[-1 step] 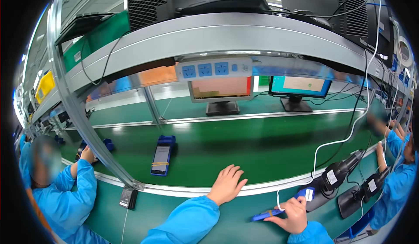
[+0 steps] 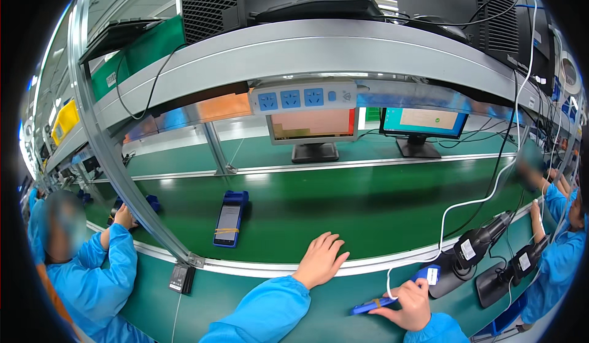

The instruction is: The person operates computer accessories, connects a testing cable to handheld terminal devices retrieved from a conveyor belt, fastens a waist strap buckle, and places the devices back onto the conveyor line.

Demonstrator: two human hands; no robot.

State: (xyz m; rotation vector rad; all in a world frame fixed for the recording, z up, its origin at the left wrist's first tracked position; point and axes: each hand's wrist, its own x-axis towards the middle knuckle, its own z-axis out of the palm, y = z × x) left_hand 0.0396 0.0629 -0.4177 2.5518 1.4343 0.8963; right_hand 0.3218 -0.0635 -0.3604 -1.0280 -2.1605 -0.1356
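Note:
My right hand (image 2: 411, 307) grips a blue handheld terminal (image 2: 373, 305) with a rubber band around it, tilted over the near green worktop. A white cable (image 2: 443, 232) runs down to the device beside my fingers. Fingers spread, my left hand (image 2: 320, 261) lies open over the white rail at the near edge of the green conveyor belt (image 2: 343, 205), holding nothing. Farther left on the belt rests another blue handheld terminal (image 2: 229, 219), lit screen up, also banded.
Right of my right hand are two black handheld scanners on stands (image 2: 465, 254) (image 2: 512, 272). A small dark block (image 2: 181, 278) lies by the upright metal post (image 2: 132, 183). Co-workers in blue sleeves (image 2: 92, 281) flank me. Two monitors (image 2: 311, 126) (image 2: 423, 122) stand beyond, below a shelf (image 2: 343, 45).

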